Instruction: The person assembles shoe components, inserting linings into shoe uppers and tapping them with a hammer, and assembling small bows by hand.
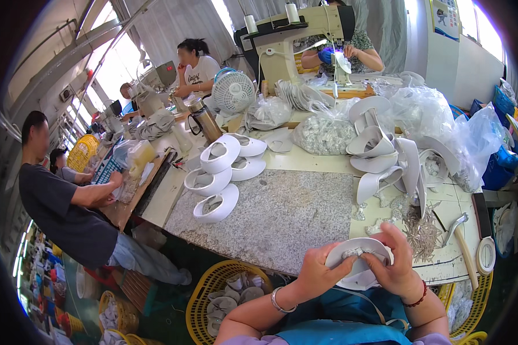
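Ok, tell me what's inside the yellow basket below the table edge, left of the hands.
The yellow basket holds a pile of pale, curved shoe-upper pieces like the white piece in both hands. The left forearm covers its right side, and whatever lies under the top layer is hidden.

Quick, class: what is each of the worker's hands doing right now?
Left hand: closed on the white shoe piece, gripping its left edge.
Right hand: closed on the same piece, from the right.

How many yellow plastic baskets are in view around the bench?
4: one basket below the left hand, one lower right, one far left, one on the floor. Others may be hidden.
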Demonstrator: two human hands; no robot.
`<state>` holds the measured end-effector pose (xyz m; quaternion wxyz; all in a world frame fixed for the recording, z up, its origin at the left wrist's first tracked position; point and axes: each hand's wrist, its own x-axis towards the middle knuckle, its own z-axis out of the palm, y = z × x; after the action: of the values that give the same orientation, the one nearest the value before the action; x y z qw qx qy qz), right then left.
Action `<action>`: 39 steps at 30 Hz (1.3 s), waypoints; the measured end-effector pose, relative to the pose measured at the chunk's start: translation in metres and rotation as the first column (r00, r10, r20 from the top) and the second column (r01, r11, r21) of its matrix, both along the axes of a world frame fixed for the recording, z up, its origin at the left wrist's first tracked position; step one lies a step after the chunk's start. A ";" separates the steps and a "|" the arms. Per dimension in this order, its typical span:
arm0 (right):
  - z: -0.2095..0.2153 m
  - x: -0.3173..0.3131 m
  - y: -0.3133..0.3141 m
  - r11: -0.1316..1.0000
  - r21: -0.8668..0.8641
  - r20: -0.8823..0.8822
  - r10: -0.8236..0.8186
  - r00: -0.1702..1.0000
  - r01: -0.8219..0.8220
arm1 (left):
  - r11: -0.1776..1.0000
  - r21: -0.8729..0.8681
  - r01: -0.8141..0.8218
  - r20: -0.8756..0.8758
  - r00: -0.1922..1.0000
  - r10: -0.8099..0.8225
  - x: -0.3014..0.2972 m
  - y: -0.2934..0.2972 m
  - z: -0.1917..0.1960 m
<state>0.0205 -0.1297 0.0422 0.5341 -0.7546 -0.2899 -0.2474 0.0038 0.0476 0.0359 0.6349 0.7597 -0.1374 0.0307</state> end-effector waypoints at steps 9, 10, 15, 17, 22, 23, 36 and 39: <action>0.008 0.034 0.012 0.978 -0.207 0.418 0.084 0.905 0.005 | 0.825 0.311 -0.471 0.910 0.400 -0.115 0.030 0.035 0.005; 0.002 0.036 0.013 0.962 -0.269 0.524 0.112 0.844 0.039 | 0.827 0.314 -0.466 0.907 0.404 -0.117 0.029 0.042 0.001; -0.048 0.028 0.014 0.677 -0.736 0.308 0.304 0.902 0.023 | 0.611 0.738 -0.285 0.532 0.804 -0.267 0.005 0.055 -0.037; -0.057 0.028 0.015 0.703 -0.710 0.227 0.279 0.933 -0.038 | 0.621 0.738 -0.265 0.510 0.821 -0.255 0.004 0.059 -0.044; -0.052 0.025 0.006 0.784 -0.590 0.035 0.263 0.964 -0.192 | 0.644 0.703 -0.302 0.535 0.822 -0.198 0.008 0.064 -0.063; -0.046 0.026 0.001 0.808 -0.549 0.041 0.282 0.959 -0.214 | 0.642 0.687 -0.340 0.563 0.807 -0.176 0.008 0.064 -0.063; -0.084 -0.010 -0.239 0.166 -0.815 0.235 -0.781 0.579 0.555 | 0.609 0.705 -0.363 0.501 0.863 -0.064 -0.001 0.047 -0.061; -0.087 0.001 -0.258 0.283 -0.775 0.144 -0.791 0.594 0.565 | 0.616 0.699 -0.363 0.470 0.882 -0.013 -0.004 0.046 -0.060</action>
<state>0.0213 -0.3882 -0.0446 0.0402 -0.9765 0.0646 -0.2014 0.0000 0.0937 -0.0237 0.1957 0.9398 -0.1965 0.1996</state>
